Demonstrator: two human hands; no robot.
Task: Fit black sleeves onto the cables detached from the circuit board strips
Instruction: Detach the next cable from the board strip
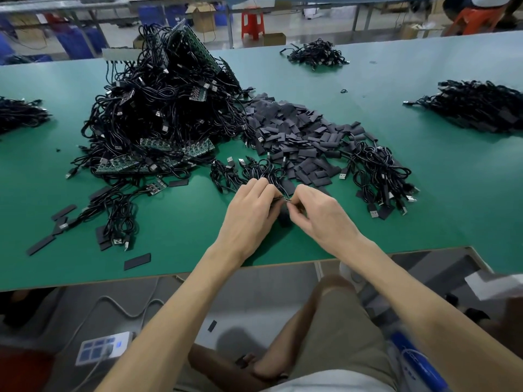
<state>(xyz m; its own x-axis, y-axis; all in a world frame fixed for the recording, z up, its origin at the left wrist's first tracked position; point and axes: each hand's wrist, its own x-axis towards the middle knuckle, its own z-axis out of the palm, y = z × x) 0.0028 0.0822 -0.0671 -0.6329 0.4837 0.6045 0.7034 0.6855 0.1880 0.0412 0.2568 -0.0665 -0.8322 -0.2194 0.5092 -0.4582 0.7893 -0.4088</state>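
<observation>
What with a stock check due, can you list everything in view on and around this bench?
table: one, green, across the view
cable heap with circuit board strips: one, black and green, far left-centre
sleeves: one pile, uncounted, black, right of that heap
smaller cable piles: several, black, left edge, far, right, beside sleeves
stool: one, red, floor beyond the table
power strip: one, white, floor lower left
left hand: one, bare, pinches cable end at centre
right hand: one, bare, pinches the same cable end

Cable tip (284,198) too small, blurred
</observation>
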